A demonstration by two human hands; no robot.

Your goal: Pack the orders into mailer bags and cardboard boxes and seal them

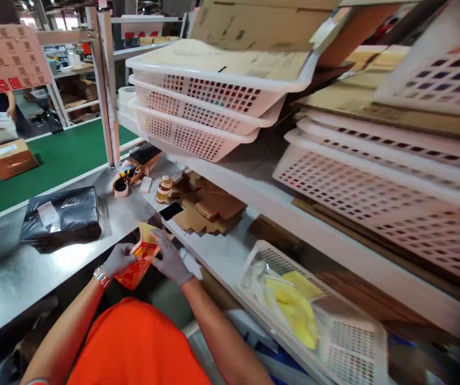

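Note:
Both my hands wear grey gloves and hold a small red and yellow packet above the steel table's front edge. My left hand grips the packet's left side, with a metal watch on the wrist. My right hand pinches its upper right edge, fingers closed on it. A black plastic-wrapped parcel with a white label lies on the table to the left of my hands.
A black phone, flat brown cardboard pieces, a small bottle and a tape roll lie behind. White mesh baskets stack on shelves. A lower basket holds yellow items. A cardboard box sits on the green conveyor.

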